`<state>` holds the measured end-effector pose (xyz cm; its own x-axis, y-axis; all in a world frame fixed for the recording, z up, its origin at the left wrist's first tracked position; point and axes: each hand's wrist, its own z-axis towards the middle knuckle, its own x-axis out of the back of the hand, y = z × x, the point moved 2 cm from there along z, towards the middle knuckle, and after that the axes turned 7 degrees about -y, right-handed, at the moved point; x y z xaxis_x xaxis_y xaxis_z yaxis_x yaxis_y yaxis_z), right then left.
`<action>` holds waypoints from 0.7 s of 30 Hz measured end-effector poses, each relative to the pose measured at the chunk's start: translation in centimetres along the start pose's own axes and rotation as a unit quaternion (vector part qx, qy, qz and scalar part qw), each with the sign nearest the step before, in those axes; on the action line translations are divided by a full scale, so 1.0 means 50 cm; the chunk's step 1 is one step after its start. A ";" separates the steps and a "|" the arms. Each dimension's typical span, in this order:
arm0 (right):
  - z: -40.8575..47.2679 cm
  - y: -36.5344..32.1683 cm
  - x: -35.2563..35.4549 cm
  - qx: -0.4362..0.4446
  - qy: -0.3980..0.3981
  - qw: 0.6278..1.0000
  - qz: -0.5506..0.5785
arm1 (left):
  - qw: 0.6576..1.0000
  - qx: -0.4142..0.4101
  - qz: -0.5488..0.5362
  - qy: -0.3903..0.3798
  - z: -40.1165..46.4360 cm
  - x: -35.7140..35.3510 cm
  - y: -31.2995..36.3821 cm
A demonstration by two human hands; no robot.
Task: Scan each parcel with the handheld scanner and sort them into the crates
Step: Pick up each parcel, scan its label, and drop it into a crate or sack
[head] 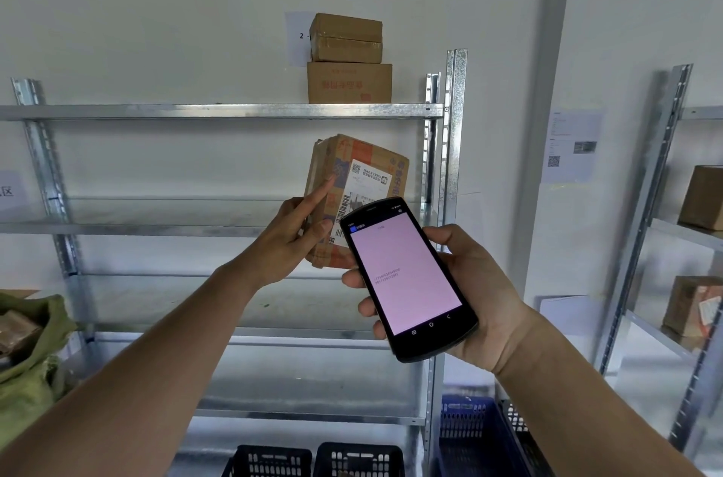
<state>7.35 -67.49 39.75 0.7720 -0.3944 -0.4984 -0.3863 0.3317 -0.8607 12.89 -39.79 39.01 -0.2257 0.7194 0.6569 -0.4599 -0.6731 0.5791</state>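
Observation:
My left hand (299, 230) grips a taped cardboard parcel (371, 167) upright in front of the shelf, with its white label and barcode facing me. My index finger lies straight along the parcel's left edge. My right hand (465, 288) holds the black handheld scanner (409, 277) just below and in front of the parcel, covering its lower right corner. The scanner's pale pink screen shows two short lines of digits. Two black crates (270, 461) (358, 459) stand on the floor below, and a blue crate (469, 433) to their right.
A metal shelf rack (219, 112) fills the middle, with two stacked cardboard boxes (348, 60) on its top shelf. A green sack (35, 355) with parcels sits at the left. A second rack (661, 210) at the right carries more boxes. Another dark crate (520, 433) stands beside the blue one.

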 end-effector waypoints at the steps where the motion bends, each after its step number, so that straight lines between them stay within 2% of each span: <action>1: 0.003 0.001 0.001 0.005 0.002 1.000 -0.001 | 1.000 0.000 -0.006 0.003 -0.002 0.001 -0.001; 6: 0.044 0.003 -0.009 0.065 0.029 0.997 -0.022 | 0.993 0.009 -0.103 0.064 -0.038 0.013 0.018; 11: 0.148 0.027 -0.045 0.122 0.044 0.991 0.017 | 0.983 0.047 -0.131 0.116 -0.131 0.077 -0.005; 17: 0.327 0.139 -0.170 0.113 0.025 0.993 0.003 | 0.973 0.114 -0.127 0.156 -0.302 0.230 -0.119; 21: 0.471 0.268 -0.282 0.070 0.021 0.997 -0.006 | 0.959 0.165 -0.136 0.184 -0.447 0.357 -0.236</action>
<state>3.15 -37.31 37.68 0.7534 -0.4340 -0.4940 -0.2996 0.4421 -0.8454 -4.90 -15.18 33.13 -0.4520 0.8469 0.2799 -0.2616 -0.4259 0.8662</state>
